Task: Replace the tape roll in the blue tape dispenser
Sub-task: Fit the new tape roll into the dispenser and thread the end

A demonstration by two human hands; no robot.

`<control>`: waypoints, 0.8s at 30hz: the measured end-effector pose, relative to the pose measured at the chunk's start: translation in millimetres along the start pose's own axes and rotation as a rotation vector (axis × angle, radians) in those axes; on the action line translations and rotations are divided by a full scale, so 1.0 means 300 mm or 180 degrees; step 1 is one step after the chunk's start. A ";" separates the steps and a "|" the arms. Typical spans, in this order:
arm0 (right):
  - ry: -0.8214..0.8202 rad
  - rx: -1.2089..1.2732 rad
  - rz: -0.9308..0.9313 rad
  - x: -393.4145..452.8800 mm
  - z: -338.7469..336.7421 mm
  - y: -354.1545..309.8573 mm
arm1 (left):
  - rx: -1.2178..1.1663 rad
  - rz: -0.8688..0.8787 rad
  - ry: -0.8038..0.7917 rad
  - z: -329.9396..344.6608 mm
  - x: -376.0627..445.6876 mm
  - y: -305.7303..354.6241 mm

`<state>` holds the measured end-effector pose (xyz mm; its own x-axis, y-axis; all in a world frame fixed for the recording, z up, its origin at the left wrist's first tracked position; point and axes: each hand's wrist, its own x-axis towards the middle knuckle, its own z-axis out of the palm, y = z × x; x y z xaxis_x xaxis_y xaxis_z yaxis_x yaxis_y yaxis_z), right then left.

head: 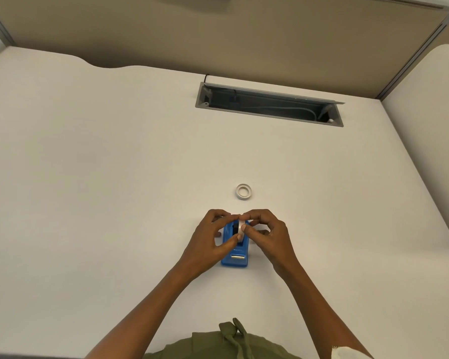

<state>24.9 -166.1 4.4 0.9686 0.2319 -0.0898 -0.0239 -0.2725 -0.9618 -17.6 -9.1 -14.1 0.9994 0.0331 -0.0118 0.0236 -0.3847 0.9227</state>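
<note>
The blue tape dispenser stands on the white desk in front of me, its metal cutter end toward me. A white tape roll sits upright on edge over the dispenser's slot, with a black hub beside it. My left hand pinches the roll from the left with thumb and fingers. My right hand pinches it from the right. A second white tape roll lies flat on the desk just beyond my hands, apart from them.
An open grey cable tray with cables inside is sunk into the desk at the back. Beige partition walls close the desk at the back and right. The desk's near edge is at my body.
</note>
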 end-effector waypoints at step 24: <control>-0.0268 0.0073 0.0400 0.006 -0.007 -0.011 | -0.0044 0.0001 -0.0026 -0.001 -0.001 -0.009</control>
<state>27.2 -166.7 7.9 0.9334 0.2750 -0.2304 -0.1504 -0.2832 -0.9472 -18.0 -8.0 -16.4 0.9996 0.0254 -0.0145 0.0229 -0.3720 0.9279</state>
